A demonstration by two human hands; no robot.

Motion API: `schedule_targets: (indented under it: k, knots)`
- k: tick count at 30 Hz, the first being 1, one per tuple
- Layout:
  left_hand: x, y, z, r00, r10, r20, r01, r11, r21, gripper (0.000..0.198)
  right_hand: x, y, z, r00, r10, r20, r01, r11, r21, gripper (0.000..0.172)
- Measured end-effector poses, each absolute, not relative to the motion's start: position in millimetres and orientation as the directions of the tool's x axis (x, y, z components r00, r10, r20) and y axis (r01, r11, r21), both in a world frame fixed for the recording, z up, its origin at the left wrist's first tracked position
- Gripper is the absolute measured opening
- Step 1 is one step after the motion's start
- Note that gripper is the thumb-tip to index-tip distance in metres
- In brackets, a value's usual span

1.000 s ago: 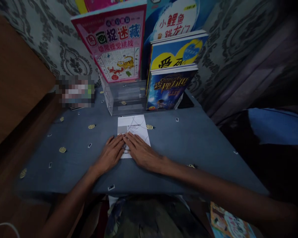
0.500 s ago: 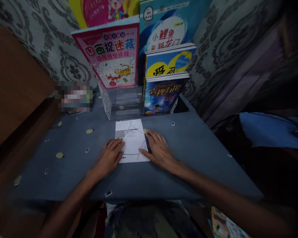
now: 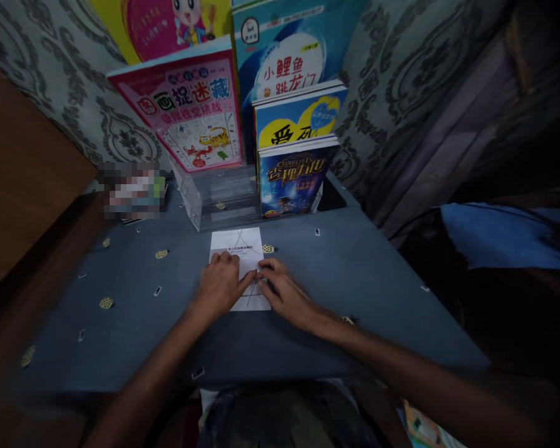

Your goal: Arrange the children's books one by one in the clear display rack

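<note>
A thin white booklet [image 3: 247, 298] with grey lines, a grey block and small dark print lies on the table, closed. My left hand [image 3: 220, 283] rests on its left and middle part, its fingers bent and the thumb stretched out to the right edge. At that right edge is my right hand [image 3: 284, 295], fingers bent, with the thumb and forefinger apart. The right fingertips come close to the left thumb; whether they have hold of the cover cannot be made out. Part of the booklet is hidden under both hands.
Behind the booklet, a clear book stand [image 3: 193, 205] holds upright books, among them a pink one [image 3: 200, 118] and a dark blue one [image 3: 294, 180]. A blurred-out stack [image 3: 135, 193] lies at the left. A dark flat object [image 3: 331, 198] sits behind the stand's right end. Grey cloth [image 3: 135, 336] covers the table.
My left hand has slid right over the booklet, with its thumb now at the right edge. My right fingers have bent in to that edge. The whole view has shifted slightly.
</note>
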State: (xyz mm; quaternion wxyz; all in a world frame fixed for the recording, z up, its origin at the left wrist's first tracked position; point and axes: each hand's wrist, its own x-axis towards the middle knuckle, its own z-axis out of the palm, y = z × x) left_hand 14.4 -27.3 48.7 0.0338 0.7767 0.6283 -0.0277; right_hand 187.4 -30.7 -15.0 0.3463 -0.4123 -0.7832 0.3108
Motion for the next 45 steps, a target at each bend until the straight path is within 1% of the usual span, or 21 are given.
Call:
schedule_targets:
  k: [3, 6, 8, 10, 12, 14, 16, 18, 20, 22, 25, 27, 31, 34, 39, 43, 45]
  knots:
    - [21, -30, 51, 0.176, 0.978, -0.115, 0.984, -0.177, 0.002, 0.041, 191, -29, -2, -0.390, 0.884, 0.256, 0.349, 0.399, -0.848, 0.017]
    - [25, -32, 51, 0.175, 0.976, -0.132, 0.984, -0.177, -0.009, 0.042, 193, -22, 13, -0.395, 0.898, 0.193, 0.213, 0.294, -0.932, 0.018]
    - [27, -32, 52, 0.172, 0.974, -0.147, 0.984, -0.176, -0.015, 0.045, 193, -17, 20, -0.375, 0.918, 0.131, 0.080, 0.172, -0.982, 0.017]
    - [30, -32, 53, 0.170, 0.972, -0.160, 0.984, -0.175, -0.016, 0.050, 193, -13, 23, -0.347, 0.937, 0.044, -0.083, 0.016, -0.996, 0.017]
    - [32, -31, 55, 0.171, 0.971, -0.168, 0.984, -0.176, -0.016, 0.055, 196, -9, 24, -0.340, 0.939, -0.045, -0.239, -0.133, -0.962, 0.020]
    - [35, -30, 55, 0.161, 0.973, -0.168, 0.986, -0.166, -0.014, 0.057, 200, -7, 25, -0.357, 0.928, -0.105, -0.360, -0.241, -0.902, 0.025]
    - [37, -29, 54, 0.145, 0.976, -0.164, 0.989, -0.148, -0.010, 0.056, 204, -5, 28, -0.381, 0.915, -0.130, -0.456, -0.309, -0.835, 0.026]
    - [38, -30, 53, 0.135, 0.979, -0.151, 0.990, -0.138, -0.008, 0.051, 205, -5, 30, -0.427, 0.895, -0.129, -0.512, -0.356, -0.782, 0.024]
    - [37, -30, 51, 0.141, 0.982, -0.125, 0.990, -0.144, -0.011, 0.041, 204, -5, 31, -0.451, 0.885, -0.114, -0.523, -0.366, -0.770, 0.022]
    - [36, -30, 51, 0.148, 0.984, -0.101, 0.989, -0.150, -0.011, 0.034, 203, -4, 30, -0.413, 0.905, -0.105, -0.496, -0.320, -0.807, 0.022]
    - [35, -30, 52, 0.151, 0.982, -0.110, 0.989, -0.151, 0.007, 0.036, 201, -3, 25, -0.319, 0.940, -0.123, -0.407, -0.253, -0.878, 0.022]
    - [37, -31, 53, 0.145, 0.981, -0.129, 0.989, -0.145, 0.013, 0.041, 201, -3, 23, -0.328, 0.933, -0.146, -0.374, -0.270, -0.887, 0.022]
    - [42, -33, 53, 0.121, 0.980, -0.161, 0.993, -0.122, 0.003, 0.042, 202, -3, 26, -0.437, 0.885, -0.160, -0.403, -0.351, -0.845, 0.022]
    - [43, -33, 52, 0.117, 0.980, -0.163, 0.993, -0.121, -0.014, 0.039, 206, -3, 29, -0.439, 0.883, -0.167, -0.440, -0.373, -0.817, 0.021]
    - [40, -33, 50, 0.151, 0.982, -0.114, 0.988, -0.154, -0.014, 0.040, 212, -1, 31, -0.439, 0.879, -0.184, -0.490, -0.406, -0.771, 0.020]
    - [38, -32, 52, 0.211, 0.972, -0.098, 0.977, -0.210, 0.029, 0.030, 210, -1, 31, -0.466, 0.869, -0.167, -0.529, -0.425, -0.734, 0.021]
    - [36, -31, 54, 0.221, 0.970, -0.097, 0.974, -0.215, 0.068, 0.026, 209, -2, 30, -0.465, 0.870, -0.163, -0.524, -0.419, -0.742, 0.021]
